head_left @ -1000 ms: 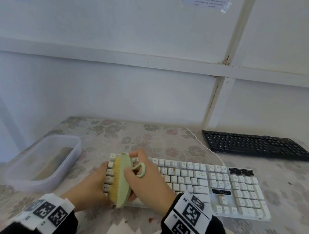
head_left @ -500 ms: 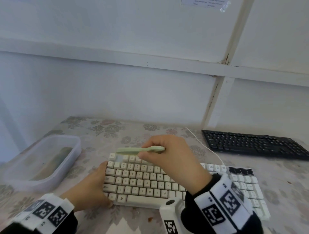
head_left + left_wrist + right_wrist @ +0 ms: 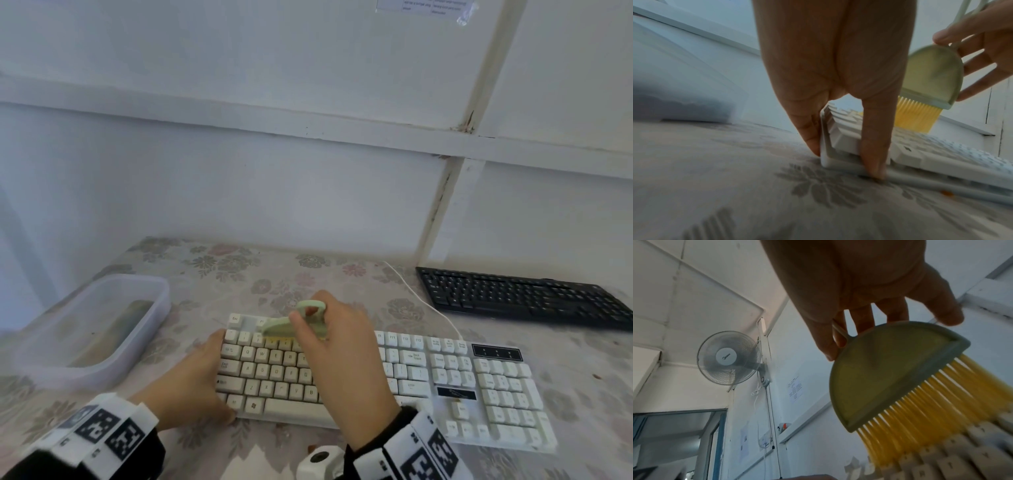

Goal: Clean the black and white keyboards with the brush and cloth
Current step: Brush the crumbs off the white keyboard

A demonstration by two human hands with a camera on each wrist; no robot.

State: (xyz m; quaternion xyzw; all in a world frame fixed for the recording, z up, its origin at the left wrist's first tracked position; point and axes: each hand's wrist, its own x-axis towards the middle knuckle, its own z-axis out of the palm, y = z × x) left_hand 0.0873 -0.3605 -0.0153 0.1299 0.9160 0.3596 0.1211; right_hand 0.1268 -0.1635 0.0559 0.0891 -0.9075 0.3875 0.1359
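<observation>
The white keyboard (image 3: 394, 380) lies in front of me on the flowered tablecloth. My left hand (image 3: 202, 380) grips its left end, fingers (image 3: 809, 138) against the side and thumb at the front edge (image 3: 873, 162). My right hand (image 3: 335, 346) holds a pale green brush (image 3: 291, 325) with yellow bristles (image 3: 931, 410), which touch the upper left key rows (image 3: 941, 456). The brush (image 3: 935, 76) stands with its bristles down. The black keyboard (image 3: 524, 298) sits at the back right. No cloth is clearly visible.
A translucent plastic tub (image 3: 92, 325) with something dark inside stands at the left. A white cable (image 3: 424, 301) runs from the white keyboard toward the wall. The wall stands close behind the table. A small orange crumb (image 3: 946, 193) lies by the keyboard's front edge.
My right hand lifted the brush from the keyboard's left end, turned it flat in the air, then brought it down bristles first onto the upper left keys. My left hand stayed put.
</observation>
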